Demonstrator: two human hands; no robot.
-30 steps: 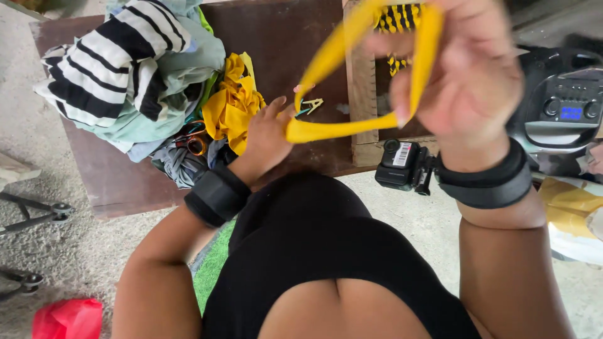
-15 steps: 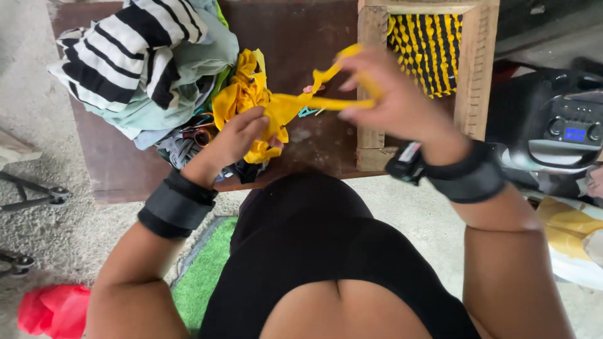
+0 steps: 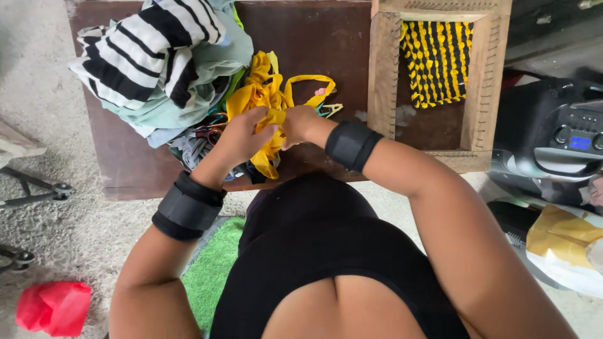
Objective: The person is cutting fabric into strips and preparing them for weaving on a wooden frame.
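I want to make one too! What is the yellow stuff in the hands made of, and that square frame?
The yellow strips look like soft, matte cloth, maybe stretchy knit: they bunch and loop limply between the left hand and right hand. The square frame looks like bare, unpainted wood, pale with visible grain, with what may be small pegs along its edges.

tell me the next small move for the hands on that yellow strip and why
Probably draw one strip free of the yellow fabric bundle. Both the left hand and right hand pinch it together over the brown table, with a loose loop trailing toward the wooden frame, so the strips look tangled.
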